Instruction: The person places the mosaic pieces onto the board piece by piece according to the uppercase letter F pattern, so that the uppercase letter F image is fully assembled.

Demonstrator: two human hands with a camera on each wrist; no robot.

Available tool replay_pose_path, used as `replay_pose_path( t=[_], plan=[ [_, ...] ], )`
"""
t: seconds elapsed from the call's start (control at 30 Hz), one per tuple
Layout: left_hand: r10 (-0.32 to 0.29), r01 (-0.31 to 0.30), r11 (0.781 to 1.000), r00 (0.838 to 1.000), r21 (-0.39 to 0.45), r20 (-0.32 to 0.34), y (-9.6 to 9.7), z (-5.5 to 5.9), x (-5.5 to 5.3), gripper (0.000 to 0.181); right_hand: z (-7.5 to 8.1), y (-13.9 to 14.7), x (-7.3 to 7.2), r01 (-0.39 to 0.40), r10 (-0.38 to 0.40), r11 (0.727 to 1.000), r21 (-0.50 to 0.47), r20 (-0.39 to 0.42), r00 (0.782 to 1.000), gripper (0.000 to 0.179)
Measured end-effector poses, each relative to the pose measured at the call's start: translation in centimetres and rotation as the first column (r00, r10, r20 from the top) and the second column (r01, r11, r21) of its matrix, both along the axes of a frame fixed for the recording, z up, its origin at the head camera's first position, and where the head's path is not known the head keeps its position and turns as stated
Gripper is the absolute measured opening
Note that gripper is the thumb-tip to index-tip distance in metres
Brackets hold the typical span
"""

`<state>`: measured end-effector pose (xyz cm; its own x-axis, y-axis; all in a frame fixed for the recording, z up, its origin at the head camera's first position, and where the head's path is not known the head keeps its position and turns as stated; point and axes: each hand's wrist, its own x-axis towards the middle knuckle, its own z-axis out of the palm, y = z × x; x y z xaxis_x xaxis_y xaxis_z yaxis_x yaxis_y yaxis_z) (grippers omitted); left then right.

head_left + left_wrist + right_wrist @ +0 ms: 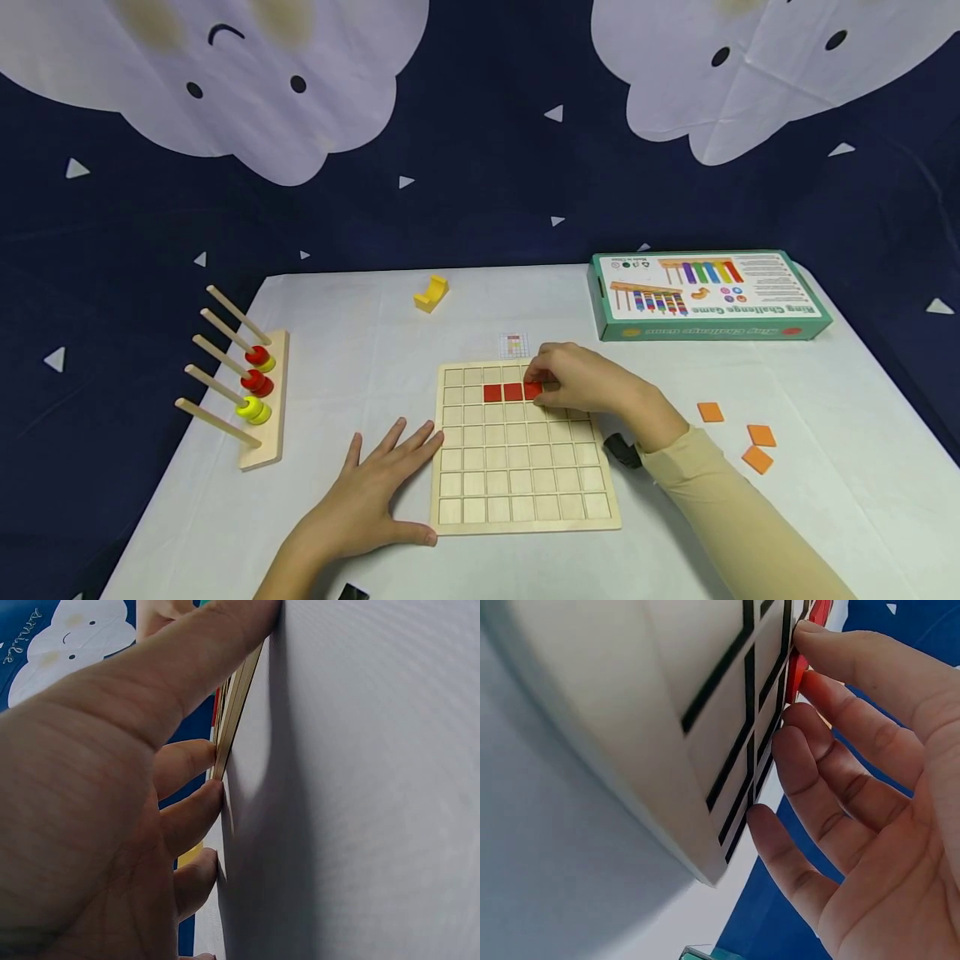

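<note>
A wooden grid board (517,485) lies flat on the white table. Two red square tiles (502,392) sit side by side in cells of its second row from the far edge. Just right of them, my right hand (585,382) pinches a third red tile (532,390) between thumb and index finger, at the board's surface; the right wrist view shows this red tile (796,679) at the fingertips. My left hand (367,496) is spread on the table, its thumb and index finger touching the board's left edge. A small printed grid card (514,345) lies just beyond the board.
Three orange square tiles (757,458) lie to the right. A green-edged game box (712,331) stands at the back right. At left is a wooden peg rack (276,400) with red and yellow rings. A yellow curved block (432,293) sits at the back.
</note>
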<state>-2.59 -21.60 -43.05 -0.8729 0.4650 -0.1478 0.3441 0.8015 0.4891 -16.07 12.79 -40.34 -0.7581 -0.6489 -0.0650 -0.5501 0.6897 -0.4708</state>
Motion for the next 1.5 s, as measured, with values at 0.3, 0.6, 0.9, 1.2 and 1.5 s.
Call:
replay_pose_path(
  t=[0.3,0.6,0.9,1.2,1.5],
  plan=[
    [0.000,0.000,1.000,1.000,-0.004,-0.003,0.0,-0.1,0.0,0.119,0.1,-0.1,0.1,0.008,-0.008,1.000,0.010,-0.003,1.000,0.019],
    [0.001,-0.001,1.000,1.000,-0.001,-0.009,0.0,0.0,0.1,0.119,0.2,0.3,0.3,0.016,-0.016,1.000,-0.001,0.009,1.000,0.019],
    [0.005,-0.005,1.000,1.000,0.002,0.002,0.0,0.0,0.1,0.119,0.8,2.0,0.9,0.058,-0.057,0.998,-0.023,0.017,0.998,0.026],
    [0.006,-0.006,1.000,1.000,-0.006,-0.002,0.0,0.0,0.0,0.119,1.6,5.2,1.8,0.128,-0.128,0.992,0.012,-0.005,0.992,0.031],
    [0.016,-0.016,1.000,1.000,-0.007,0.025,0.1,0.0,0.0,0.119,2.0,9.0,2.6,0.169,-0.168,0.985,0.027,-0.022,0.985,0.036]
  ],
)
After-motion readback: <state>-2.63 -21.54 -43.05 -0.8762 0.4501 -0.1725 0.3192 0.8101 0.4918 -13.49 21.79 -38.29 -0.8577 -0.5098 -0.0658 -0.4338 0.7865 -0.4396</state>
